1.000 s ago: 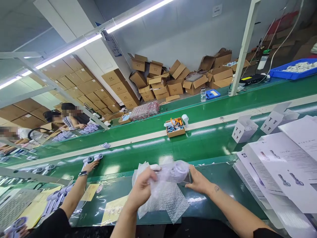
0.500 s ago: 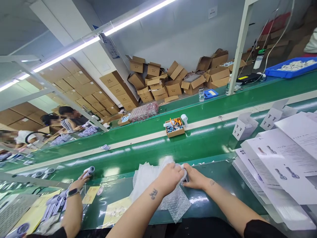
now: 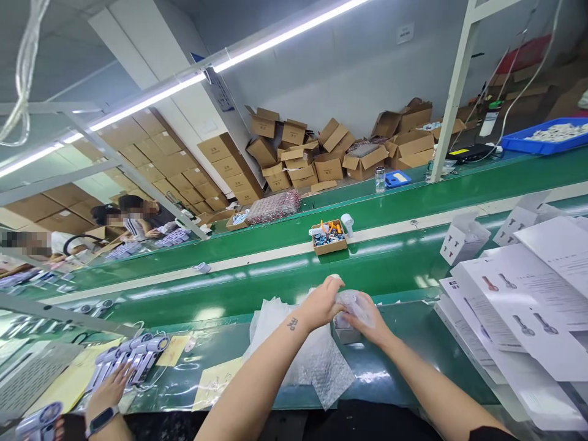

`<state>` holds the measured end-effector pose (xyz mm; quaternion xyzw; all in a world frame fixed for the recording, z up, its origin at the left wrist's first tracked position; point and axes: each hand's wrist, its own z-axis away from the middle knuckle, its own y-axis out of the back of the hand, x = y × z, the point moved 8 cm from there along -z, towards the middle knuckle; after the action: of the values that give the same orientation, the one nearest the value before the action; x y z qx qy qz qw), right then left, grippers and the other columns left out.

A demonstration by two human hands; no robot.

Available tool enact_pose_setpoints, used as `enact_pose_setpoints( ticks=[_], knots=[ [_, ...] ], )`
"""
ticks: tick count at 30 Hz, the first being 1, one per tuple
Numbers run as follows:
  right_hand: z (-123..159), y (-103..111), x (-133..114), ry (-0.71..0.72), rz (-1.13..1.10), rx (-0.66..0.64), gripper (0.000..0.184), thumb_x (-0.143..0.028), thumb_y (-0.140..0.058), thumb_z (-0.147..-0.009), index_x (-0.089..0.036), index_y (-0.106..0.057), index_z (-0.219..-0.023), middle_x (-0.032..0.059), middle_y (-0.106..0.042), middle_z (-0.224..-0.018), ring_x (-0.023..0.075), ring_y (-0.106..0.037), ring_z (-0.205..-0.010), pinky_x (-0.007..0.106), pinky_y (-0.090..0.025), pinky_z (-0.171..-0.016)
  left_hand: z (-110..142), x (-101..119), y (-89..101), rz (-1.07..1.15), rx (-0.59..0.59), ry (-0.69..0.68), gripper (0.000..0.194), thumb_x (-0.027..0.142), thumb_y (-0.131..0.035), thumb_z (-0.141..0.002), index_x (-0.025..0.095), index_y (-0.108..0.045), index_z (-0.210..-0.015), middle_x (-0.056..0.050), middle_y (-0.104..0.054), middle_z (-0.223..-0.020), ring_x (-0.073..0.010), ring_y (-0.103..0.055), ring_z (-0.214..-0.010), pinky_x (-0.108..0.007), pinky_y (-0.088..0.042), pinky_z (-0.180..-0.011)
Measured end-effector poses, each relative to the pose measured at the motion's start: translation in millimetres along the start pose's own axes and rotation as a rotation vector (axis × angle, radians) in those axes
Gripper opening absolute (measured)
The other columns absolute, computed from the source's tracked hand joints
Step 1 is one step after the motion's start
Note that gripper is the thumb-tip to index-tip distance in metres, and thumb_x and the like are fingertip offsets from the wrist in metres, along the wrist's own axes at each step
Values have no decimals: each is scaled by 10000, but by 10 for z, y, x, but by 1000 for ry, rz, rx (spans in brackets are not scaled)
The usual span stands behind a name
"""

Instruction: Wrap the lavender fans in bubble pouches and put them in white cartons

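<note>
Clear bubble wrap [image 3: 357,304] is bunched between my hands, above the dark green work surface. My right hand [image 3: 374,323] is closed around it from the right side. From the left, my left hand [image 3: 321,301] reaches over it, fingers bent and thumb against the wrap. What lies inside the wrap is hard to make out. Just below sits a small pale box-like piece [image 3: 348,334], partly hidden by my right hand. Under my left forearm spreads a pile of bubble wrap bags [image 3: 321,367].
White printed cartons [image 3: 519,318] are stacked to my right. A small parts box [image 3: 329,245] stands ahead beside the green conveyor [image 3: 257,269]. At left, a co-worker's hand [image 3: 110,389] touches a row of pale lilac-grey devices [image 3: 133,358]. Yellow paper [image 3: 215,383] lies nearby.
Bubble wrap now shows bunched in my right hand, which has turned upward. My left hand has risen slightly. The co-worker's hand has set a device down among the others. The view has shifted.
</note>
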<state>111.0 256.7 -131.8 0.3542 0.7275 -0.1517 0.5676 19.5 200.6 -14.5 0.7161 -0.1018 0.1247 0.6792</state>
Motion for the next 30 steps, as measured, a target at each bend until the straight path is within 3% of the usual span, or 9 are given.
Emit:
enact_pose_setpoints(
  ticks=[3, 7, 11, 15, 19, 22, 24, 27, 30],
  knots=[
    [-34, -27, -86, 47, 37, -35, 415, -376, -641, -763, -227, -552, -1140, 88, -582, -1126, 277, -537, -1083, 454, -422, -965, 297, -231, -193, 147, 137, 69, 377, 304, -674, -759, 211, -488, -1074, -66, -559, -1094, -240, -505, -1062, -395, -401, -927],
    [-70, -73, -190, 72, 53, -45, 498, -371, -672, -725, -206, -541, -1176, 108, -571, -1172, 276, -537, -1110, 433, -436, -962, 560, -424, -698, 338, 92, 177, 571, 225, -729, -677, 220, -459, -1180, -82, -539, -1183, -258, -465, -1121, -428, -379, -958],
    [-117, -124, -264, 69, 112, -74, 477, -383, -674, -719, -188, -575, -1144, 112, -600, -1153, 272, -560, -1087, 431, -440, -958, 649, -586, -956, 500, 64, 269, 637, 222, -704, -701, 226, -385, -1252, -86, -533, -1203, -223, -512, -1060, -373, -427, -885],
    [-132, -72, -231, 0, 141, -62, 327, -337, -621, -748, -177, -609, -1033, 86, -653, -1000, 251, -610, -969, 404, -478, -896, 673, -688, -955, 503, 87, 249, 422, 345, -720, -712, 207, -508, -1049, -42, -586, -1043, -169, -536, -863, -313, -442, -782],
    [-100, -54, -217, -54, 217, -31, 397, -316, -614, -746, -176, -572, -1115, 96, -635, -1043, 242, -607, -981, 387, -491, -875, 641, -691, -912, 501, 138, 206, 270, 399, -705, -724, 185, -550, -777, -18, -567, -878, -156, -512, -815, -276, -431, -721],
    [-83, -158, -249, -54, 418, -131, 439, -298, -654, -717, -161, -587, -1129, 164, -480, -1322, 297, -467, -1224, 429, -399, -1000, 616, -635, -903, 556, 149, 213, 216, 329, -688, -741, 184, -569, -846, -26, -578, -901, -163, -523, -839, -292, -437, -748],
    [-73, -173, -190, -149, 579, -230, 436, -295, -679, -700, -155, -616, -1109, 193, -334, -1445, 366, -339, -1320, 514, -288, -1062, 631, -626, -893, 627, 182, 265, 312, 294, -687, -736, 184, -543, -990, -46, -587, -987, -169, -538, -863, -309, -451, -766],
    [-23, -109, -75, -333, 522, -440, 732, -384, -752, -630, -169, -508, -1286, 207, -200, -1510, 394, -276, -1353, 530, -249, -1079, 679, -616, -896, 684, 209, 303, 507, 288, -692, -726, 193, -460, -1166, -88, -547, -1174, -192, -547, -940, -343, -461, -810],
    [-5, -15, -91, -312, 264, -574, 1144, -465, -804, -529, -193, -202, -1463, 189, -169, -1526, 332, -236, -1385, 443, -255, -1106, 710, -602, -899, 661, 193, 263, 573, 308, -671, -751, 218, -417, -1256, -113, -477, -1296, -224, -521, -1051, -359, -467, -830]
  ],
)
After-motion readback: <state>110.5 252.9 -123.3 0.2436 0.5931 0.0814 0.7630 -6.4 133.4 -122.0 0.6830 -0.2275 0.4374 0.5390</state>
